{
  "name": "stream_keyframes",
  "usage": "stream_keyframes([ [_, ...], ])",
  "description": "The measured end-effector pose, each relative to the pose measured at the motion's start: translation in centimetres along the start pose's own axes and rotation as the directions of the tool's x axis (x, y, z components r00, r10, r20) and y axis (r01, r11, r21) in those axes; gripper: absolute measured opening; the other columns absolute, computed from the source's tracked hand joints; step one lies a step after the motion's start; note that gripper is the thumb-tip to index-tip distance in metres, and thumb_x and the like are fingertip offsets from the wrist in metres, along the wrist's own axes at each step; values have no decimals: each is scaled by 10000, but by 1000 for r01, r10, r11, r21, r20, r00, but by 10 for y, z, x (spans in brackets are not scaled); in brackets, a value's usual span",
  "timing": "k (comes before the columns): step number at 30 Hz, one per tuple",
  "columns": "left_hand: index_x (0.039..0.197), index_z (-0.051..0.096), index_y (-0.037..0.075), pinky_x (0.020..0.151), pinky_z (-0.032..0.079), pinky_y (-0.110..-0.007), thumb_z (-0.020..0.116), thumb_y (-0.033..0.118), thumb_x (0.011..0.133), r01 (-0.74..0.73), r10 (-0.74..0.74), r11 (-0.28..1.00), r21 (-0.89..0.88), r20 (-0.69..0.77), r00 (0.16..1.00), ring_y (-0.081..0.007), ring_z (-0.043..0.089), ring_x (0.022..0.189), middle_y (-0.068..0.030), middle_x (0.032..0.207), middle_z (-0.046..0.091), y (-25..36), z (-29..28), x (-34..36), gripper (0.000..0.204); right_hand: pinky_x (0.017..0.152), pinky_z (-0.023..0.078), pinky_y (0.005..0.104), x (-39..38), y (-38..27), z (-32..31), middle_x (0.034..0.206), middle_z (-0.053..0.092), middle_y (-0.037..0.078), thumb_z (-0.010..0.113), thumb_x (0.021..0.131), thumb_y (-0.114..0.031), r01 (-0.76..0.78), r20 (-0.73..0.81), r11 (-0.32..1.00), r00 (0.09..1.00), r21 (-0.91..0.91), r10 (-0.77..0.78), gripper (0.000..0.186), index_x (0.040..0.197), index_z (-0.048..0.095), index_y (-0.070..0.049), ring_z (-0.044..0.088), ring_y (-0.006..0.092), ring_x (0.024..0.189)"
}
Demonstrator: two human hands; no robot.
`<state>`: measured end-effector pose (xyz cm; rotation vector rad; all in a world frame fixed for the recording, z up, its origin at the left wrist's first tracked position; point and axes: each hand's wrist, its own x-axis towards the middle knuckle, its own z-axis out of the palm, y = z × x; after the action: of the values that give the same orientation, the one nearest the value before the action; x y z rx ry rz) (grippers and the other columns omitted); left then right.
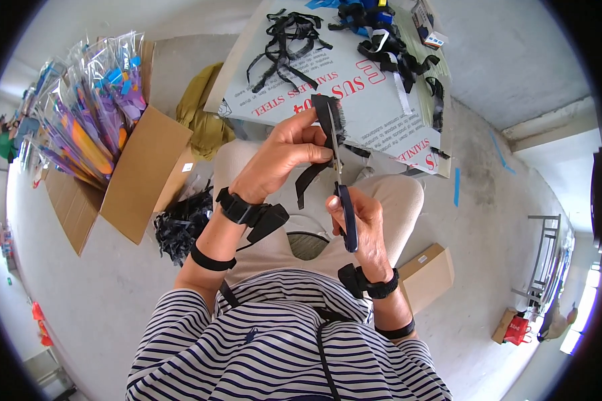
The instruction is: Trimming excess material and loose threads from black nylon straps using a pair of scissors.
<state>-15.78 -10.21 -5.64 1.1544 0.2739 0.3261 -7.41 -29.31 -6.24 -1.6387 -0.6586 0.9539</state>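
My left hand (284,152) pinches a black fabric strip (323,112) with a frayed edge between thumb and fingers. One end of the strip points up over the table edge, and another end hangs below my fingers. My right hand (364,217) is closed around the dark blue handles of a pair of scissors (349,220). The scissor blades point away from me and lie along the strip, close to my left fingertips. Whether the blades are fully closed is hard to make out. Both hands are above my lap, just before the table's near edge.
The table (247,100) has a printed white covering. On it lie a heap of black strips (291,47), a second tangled pile (388,50) and a small box (429,30). A cardboard carton (137,180) of plastic-wrapped items stands left, near black scraps (184,224) on the floor.
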Motion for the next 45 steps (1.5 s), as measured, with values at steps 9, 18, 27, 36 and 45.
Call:
stream_keyframes([
  [9, 1445, 498, 42, 883, 480, -268, 670, 50, 907, -3, 2, 999, 44, 29, 1000, -89, 606, 948, -11, 1058, 673, -8, -7, 3, 564, 430, 339, 220, -4, 5, -2, 521, 527, -24, 772, 901, -380, 12, -14, 1000, 1000, 27, -11, 396, 784, 644, -24, 483, 48, 457],
  [18, 1113, 691, 22, 764, 489, -243, 718, 119, 903, -100, 96, 995, -18, -158, 983, -67, 612, 843, 21, 930, 691, 3, -4, 8, 233, 448, 370, 216, -5, 17, -2, 566, 531, -31, 783, 897, -336, 18, -8, 1000, 1000, -18, -19, 366, 804, 640, -12, 501, 50, 480],
  [27, 1187, 670, 16, 733, 504, -244, 655, -3, 872, -61, 63, 998, 35, -87, 994, -78, 623, 817, 3, 897, 681, 1, -3, 4, 316, 553, 399, 246, 0, 13, -7, 677, 539, -20, 714, 891, -564, 105, 115, 988, 989, -113, -92, 543, 855, 598, -35, 525, 69, 615],
  [36, 1361, 544, 33, 712, 538, -260, 619, -38, 855, -38, 38, 999, 28, -3, 999, -102, 659, 851, -22, 974, 700, -1, 1, -1, 516, 554, 393, 287, 2, 5, 0, 619, 496, 9, 769, 874, -456, 20, 19, 999, 1000, -37, -19, 509, 768, 567, -1, 461, 92, 614],
  [45, 1474, 455, 52, 730, 534, -256, 619, -39, 846, -22, 21, 999, 42, 23, 1000, -98, 647, 840, -19, 950, 683, -2, 1, -3, 656, 466, 373, 234, -4, 4, 3, 595, 526, -30, 729, 927, -426, -22, 36, 994, 999, 103, 19, 439, 789, 616, -24, 500, 59, 513],
])
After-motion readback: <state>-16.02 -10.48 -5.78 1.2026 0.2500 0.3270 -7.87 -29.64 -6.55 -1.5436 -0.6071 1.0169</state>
